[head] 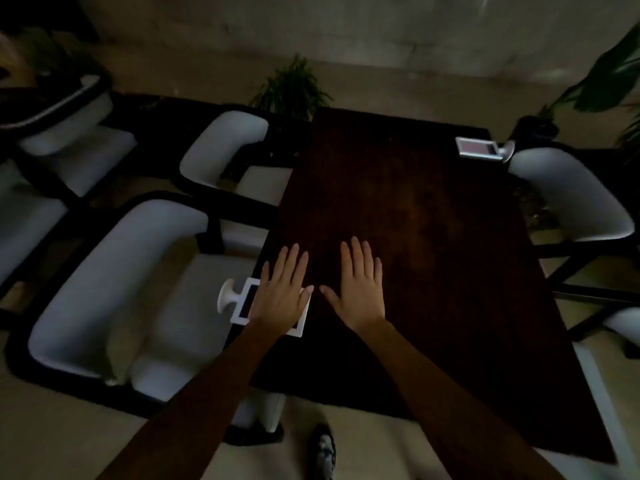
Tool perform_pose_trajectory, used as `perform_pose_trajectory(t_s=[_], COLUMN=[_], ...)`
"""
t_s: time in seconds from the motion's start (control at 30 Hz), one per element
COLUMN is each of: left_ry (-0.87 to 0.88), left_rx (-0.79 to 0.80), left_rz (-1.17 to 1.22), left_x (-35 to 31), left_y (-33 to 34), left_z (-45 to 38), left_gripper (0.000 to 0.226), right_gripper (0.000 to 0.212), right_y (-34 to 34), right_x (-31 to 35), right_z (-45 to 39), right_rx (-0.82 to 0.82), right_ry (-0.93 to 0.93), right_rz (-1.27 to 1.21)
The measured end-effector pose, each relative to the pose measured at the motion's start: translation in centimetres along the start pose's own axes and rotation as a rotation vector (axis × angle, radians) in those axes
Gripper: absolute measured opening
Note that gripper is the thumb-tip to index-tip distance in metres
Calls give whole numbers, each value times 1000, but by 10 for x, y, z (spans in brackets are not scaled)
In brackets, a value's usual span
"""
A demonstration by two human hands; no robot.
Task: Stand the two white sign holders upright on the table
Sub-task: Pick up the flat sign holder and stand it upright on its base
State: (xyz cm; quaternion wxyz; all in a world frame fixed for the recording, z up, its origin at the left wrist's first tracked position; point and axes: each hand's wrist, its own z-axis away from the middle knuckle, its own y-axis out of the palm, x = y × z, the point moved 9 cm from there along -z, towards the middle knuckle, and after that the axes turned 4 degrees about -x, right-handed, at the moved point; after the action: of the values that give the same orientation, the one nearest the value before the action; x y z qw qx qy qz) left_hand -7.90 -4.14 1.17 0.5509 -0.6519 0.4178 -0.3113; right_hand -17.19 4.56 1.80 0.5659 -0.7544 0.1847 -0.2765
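Two white sign holders are seen on the dark table (433,209), both lying flat. The near sign holder (242,306) is covered by the left hand (282,292), spread flat with nothing gripped (its round base juts left of the hand). The right hand (360,289) is laid open just beside, empty. The far sign holder (479,148) lies well beyond it, far right. Four white chairs (114,271) are counted.

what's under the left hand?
The left hand lies flat over a white sign holder lying on its side at the table edge, round base overhanging. Its middle is covered.
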Motion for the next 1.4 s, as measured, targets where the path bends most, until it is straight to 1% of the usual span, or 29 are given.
perform_pose_trajectory(t_s=[0.03, 0.07, 0.13, 0.23, 0.33, 0.4, 0.47, 0.53, 0.6, 0.67, 0.73, 0.9, 1.0, 1.07, 1.17, 1.23, 1.33, 1.4], left_ry=[-37, -63, -69, -89, -127, -169, -279, -415, -468, -453, -439, -427, -410, -352, -296, -379, -610, -709], left_rx=[44, 29, 38, 94, 215, 305, 349, 315, 317, 327, 325, 278, 234, 177, -7, -65, 14, 50], left_rz=[-21, -8, -26, 7, 35, 42, 80, 174, 229, 237, 258, 309, 325, 293, 232, 229, 374, 469], left_x=[5, 10, 16, 33, 52, 67, 88, 112, 126, 134, 139, 149, 148, 146, 153, 169, 194, 202], left_y=[8, 9, 24, 44, 66, 83, 92, 94, 98, 104, 109, 122, 123, 119, 97, 89, 102, 113], left_z=[0, -1, 7, 12, 20, 25, 27, 25, 26, 28, 30, 31, 32, 30, 24, 21, 25, 29], left_gripper=[60, 60, 60, 58, 59, 60, 59, 53, 49, 48, 46, 33, 29, 27, 27, 30, 32, 28], right_gripper=[86, 86, 86, 87, 88, 88, 84, 75, 64, 58, 54, 50, 51, 51, 43, 37, 32, 29], right_y=[10, 16, 34, 60, 84, 100, 113, 125, 136, 146, 155, 174, 179, 184, 188, 190, 192, 193], right_x=[1, 1, 3, 10, 15, 19, 19, 17, 13, 12, 13, 12, 7, 6, 6, 7, 5, 4], right_z=[-2, -4, -1, 2, 7, 12, 15, 17, 21, 24, 28, 34, 37, 39, 40, 41, 40, 38], right_rx=[29, 25, 71, 121, 184, 235, 269, 276, 285, 279, 286, 299, 280, 290, 298, 299, 304, 317], right_ry=[9, 12, 16, 29, 70, 138, 236, 331, 451, 556, 622, 737, 777, 773, 760, 771, 800, 824], right_rz=[-1, 1, 16, -15, -59, -126, -226, -299, -385, -453, -490, -542, -515, -499, -466, -435, -392, -373])
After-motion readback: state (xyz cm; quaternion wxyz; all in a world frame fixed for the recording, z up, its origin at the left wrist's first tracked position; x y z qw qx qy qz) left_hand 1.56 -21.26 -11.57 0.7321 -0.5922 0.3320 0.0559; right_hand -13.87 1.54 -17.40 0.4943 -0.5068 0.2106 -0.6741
